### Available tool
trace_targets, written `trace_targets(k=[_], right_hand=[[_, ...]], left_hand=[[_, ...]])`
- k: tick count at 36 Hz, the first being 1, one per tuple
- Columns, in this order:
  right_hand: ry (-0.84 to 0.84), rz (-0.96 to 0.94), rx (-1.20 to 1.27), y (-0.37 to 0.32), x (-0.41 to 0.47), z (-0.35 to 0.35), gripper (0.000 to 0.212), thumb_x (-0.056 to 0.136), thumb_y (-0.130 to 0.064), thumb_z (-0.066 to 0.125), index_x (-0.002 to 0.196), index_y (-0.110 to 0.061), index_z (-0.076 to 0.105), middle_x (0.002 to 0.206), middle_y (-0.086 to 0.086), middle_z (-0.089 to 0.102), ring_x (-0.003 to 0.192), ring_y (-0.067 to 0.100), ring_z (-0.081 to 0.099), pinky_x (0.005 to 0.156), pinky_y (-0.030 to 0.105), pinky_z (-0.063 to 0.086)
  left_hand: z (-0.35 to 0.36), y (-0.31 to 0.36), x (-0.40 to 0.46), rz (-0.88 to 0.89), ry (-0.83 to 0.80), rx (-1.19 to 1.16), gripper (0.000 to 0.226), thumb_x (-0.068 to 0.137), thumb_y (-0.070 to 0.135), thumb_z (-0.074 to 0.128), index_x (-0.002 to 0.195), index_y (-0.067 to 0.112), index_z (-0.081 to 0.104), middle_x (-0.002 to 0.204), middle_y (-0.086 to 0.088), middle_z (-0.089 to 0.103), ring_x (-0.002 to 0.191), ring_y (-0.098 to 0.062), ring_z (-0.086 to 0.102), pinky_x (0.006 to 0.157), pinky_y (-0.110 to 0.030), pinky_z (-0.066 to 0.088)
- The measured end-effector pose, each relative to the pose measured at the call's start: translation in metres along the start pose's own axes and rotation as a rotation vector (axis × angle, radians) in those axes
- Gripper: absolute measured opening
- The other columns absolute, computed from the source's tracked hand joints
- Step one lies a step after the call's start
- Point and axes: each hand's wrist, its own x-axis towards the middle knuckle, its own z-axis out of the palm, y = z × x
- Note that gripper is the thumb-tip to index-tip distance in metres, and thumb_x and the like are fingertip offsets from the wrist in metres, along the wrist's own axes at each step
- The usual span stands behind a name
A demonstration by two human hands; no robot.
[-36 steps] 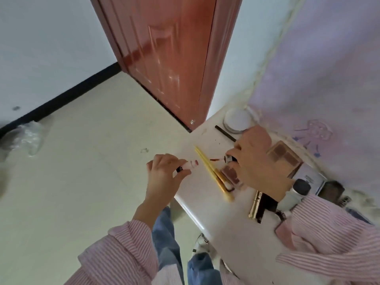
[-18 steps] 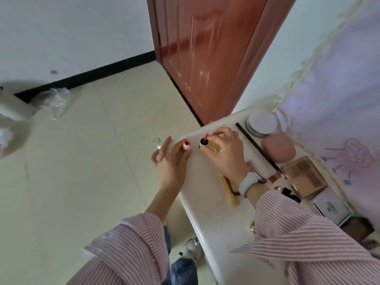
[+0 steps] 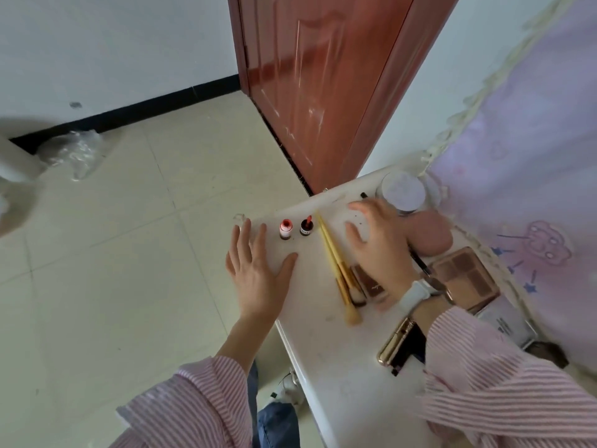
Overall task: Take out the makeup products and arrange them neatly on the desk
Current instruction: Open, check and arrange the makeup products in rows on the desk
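The arranging step looks well under way: two small lipstick pieces stand upright side by side near the desk's far corner, the pale-capped tube (image 3: pixel 285 229) to the left and the dark base with its red tip (image 3: pixel 306 227) just right of it, neither one touched by a hand. The left hand (image 3: pixel 258 270) lies flat at the desk (image 3: pixel 339 367) edge in the middle of the frame, fingers straight and spread, holding nothing; the right hand (image 3: pixel 376 247) hovers to the right of centre with fingers relaxed and likewise holds nothing. The next move probably calls for picking another product from the cluster at right and lining it up beside what is placed, or capping the lipstick (the two parts seem to belong together, though that is hard to confirm at this size). Two yellow-handled brushes (image 3: pixel 336 270) lie diagonally between the hands, just beside a small brown compact (image 3: pixel 370 282). Further right sit a round white jar (image 3: pixel 403 192), a pink sponge (image 3: pixel 429 236), an open eyeshadow palette (image 3: pixel 465 279) and a gold tube (image 3: pixel 395 342) near the striped sleeve. The brushes lie in the path of any reach across the desk, and the upright pieces near the edge could tip easily.
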Motion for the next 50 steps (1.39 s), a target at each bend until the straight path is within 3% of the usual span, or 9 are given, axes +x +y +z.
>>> trace_targets(k=[4,9,21,29,33,37,44,47,50], right_hand=[[-0.047,0.150,-0.359,0.032,0.025,-0.024,0.033,0.087,-0.027,0.054,0.117,-0.014,0.055,0.123,0.013,0.050,0.112,0.034,0.047,0.082,0.045,0.045],[-0.257,0.368,-0.397,0.066,0.052,-0.021,0.061,0.086,-0.048,0.047,0.140,-0.025,0.030,0.147,0.016,0.025,0.132,0.039,0.026,0.105,0.051,0.026],[-0.235,0.290,-0.414,0.070,0.061,-0.027,0.061,0.078,-0.039,0.055,0.132,-0.014,0.041,0.120,0.024,0.047,0.117,0.038,0.038,0.092,0.047,0.037],[0.075,0.242,0.099,0.015,0.019,-0.074,0.053,0.085,-0.033,0.054,0.134,-0.018,0.041,0.121,0.008,0.042,0.112,0.024,0.043,0.089,0.027,0.038],[-0.139,0.539,0.447,-0.015,-0.018,-0.080,0.021,0.090,-0.045,0.041,0.097,-0.031,0.056,0.096,0.001,0.053,0.091,0.018,0.054,0.080,0.034,0.049],[-0.408,0.892,0.698,-0.051,-0.047,-0.063,0.028,0.095,-0.033,0.041,0.081,-0.013,0.055,0.083,0.012,0.054,0.077,0.020,0.056,0.079,0.038,0.049],[-0.569,0.800,0.828,-0.082,-0.072,-0.041,0.046,0.092,-0.049,0.034,0.109,-0.012,0.056,0.101,0.008,0.061,0.091,0.022,0.060,0.087,0.048,0.051],[-0.539,0.728,0.729,-0.083,-0.075,-0.036,0.060,0.090,-0.054,0.033,0.119,-0.004,0.050,0.103,0.011,0.055,0.092,0.026,0.052,0.090,0.040,0.044],[-0.496,0.678,0.710,-0.084,-0.078,-0.033,0.054,0.089,-0.052,0.036,0.111,-0.006,0.053,0.093,0.006,0.060,0.081,0.015,0.057,0.070,0.016,0.045]], left_hand=[[0.006,0.012,-0.019,-0.081,-0.055,0.042,0.080,0.081,0.056,0.032,0.140,0.002,0.033,0.151,-0.014,0.026,0.141,-0.029,0.017,0.111,-0.051,0.016],[0.007,0.015,-0.021,-0.104,-0.090,0.110,0.084,0.080,0.060,0.021,0.145,0.006,0.024,0.155,-0.006,0.015,0.144,-0.021,0.005,0.112,-0.047,0.009],[0.001,0.017,-0.020,-0.135,-0.180,0.176,0.069,0.094,0.046,0.041,0.148,0.012,0.014,0.157,0.000,0.004,0.144,-0.015,-0.006,0.114,-0.043,0.001],[-0.008,0.015,-0.017,-0.117,-0.143,0.050,0.073,0.084,0.056,0.035,0.142,0.010,0.033,0.153,-0.009,0.023,0.142,-0.024,0.014,0.112,-0.049,0.013],[-0.022,0.022,-0.033,0.023,0.052,-0.222,0.052,0.088,0.041,0.044,0.127,0.006,0.049,0.133,-0.012,0.045,0.123,-0.025,0.043,0.098,-0.042,0.039],[-0.038,0.039,-0.060,0.198,-0.156,-0.474,0.057,0.093,0.056,0.032,0.132,0.015,0.040,0.128,0.003,0.040,0.108,-0.008,0.049,0.083,-0.017,0.043],[-0.033,0.046,-0.076,0.248,-0.245,-0.468,0.059,0.092,0.063,0.012,0.131,0.023,0.033,0.121,0.002,0.047,0.102,-0.005,0.050,0.080,-0.015,0.043],[-0.035,0.049,-0.075,0.213,-0.211,-0.518,0.058,0.095,0.055,0.012,0.125,0.015,0.040,0.114,-0.005,0.051,0.099,-0.005,0.050,0.083,-0.011,0.040],[-0.035,0.050,-0.075,0.173,-0.187,-0.558,0.056,0.097,0.044,0.014,0.122,0.006,0.046,0.112,-0.006,0.054,0.101,-0.005,0.051,0.087,-0.013,0.039]])
